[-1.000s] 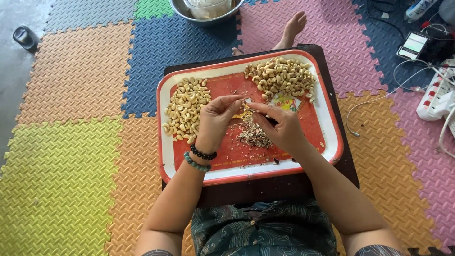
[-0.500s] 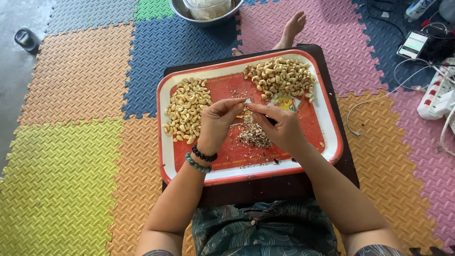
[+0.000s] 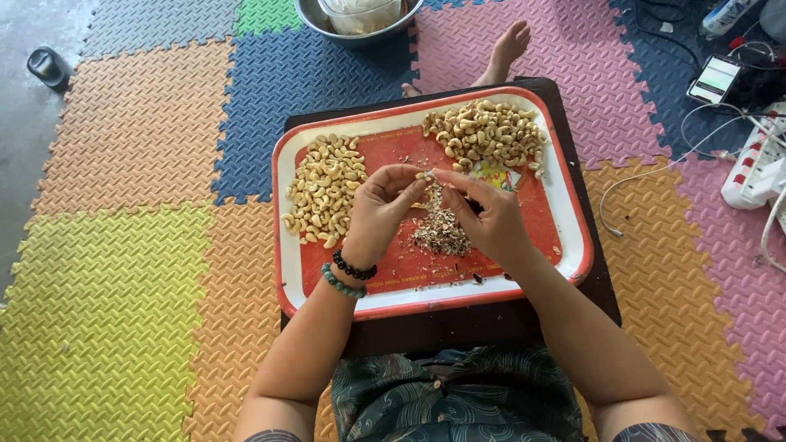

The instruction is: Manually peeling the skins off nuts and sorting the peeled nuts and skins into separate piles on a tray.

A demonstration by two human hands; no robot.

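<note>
- Head view: I see my left hand and right hand pinched together on one cashew, held above the peelings so skin drops onto the tray, between two nut piles.

Two cashew piles, one husk heap, one tray, two bracelets, one bowl at twelve.

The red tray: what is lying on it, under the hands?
On the red tray: two cashew piles and brown peelings. The hands cover part of its middle.
</note>
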